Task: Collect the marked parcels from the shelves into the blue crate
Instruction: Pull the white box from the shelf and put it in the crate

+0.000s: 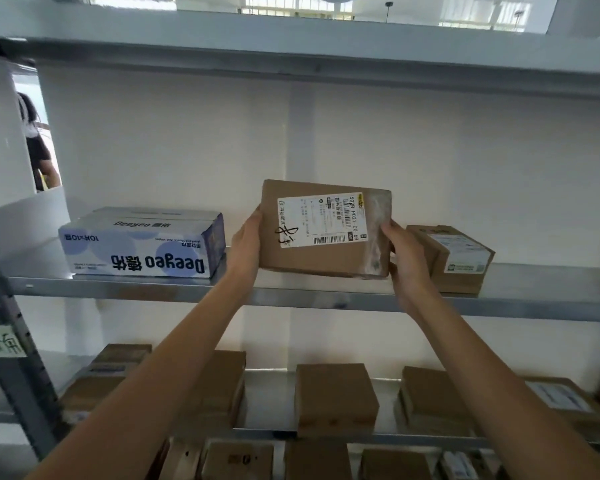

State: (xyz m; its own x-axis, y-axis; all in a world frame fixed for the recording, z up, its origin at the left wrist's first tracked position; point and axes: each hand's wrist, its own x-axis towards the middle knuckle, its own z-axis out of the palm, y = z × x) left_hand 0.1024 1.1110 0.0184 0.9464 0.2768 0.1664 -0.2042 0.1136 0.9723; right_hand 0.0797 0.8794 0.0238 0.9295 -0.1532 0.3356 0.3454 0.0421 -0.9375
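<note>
A brown cardboard parcel point(326, 258) with a white shipping label and a black handwritten mark is tilted up at the front of the middle shelf point(520, 299). My left hand point(246, 244) grips its left side and my right hand point(407, 261) grips its right side. The label faces me. No blue crate is in view.
A white and blue Deeyeo box point(142, 244) lies left of the parcel. A small brown labelled box point(454, 258) sits to its right. Several brown boxes point(335, 398) fill the lower shelves. A grey upright post point(11, 358) stands at left. A person point(37, 143) is behind the shelving.
</note>
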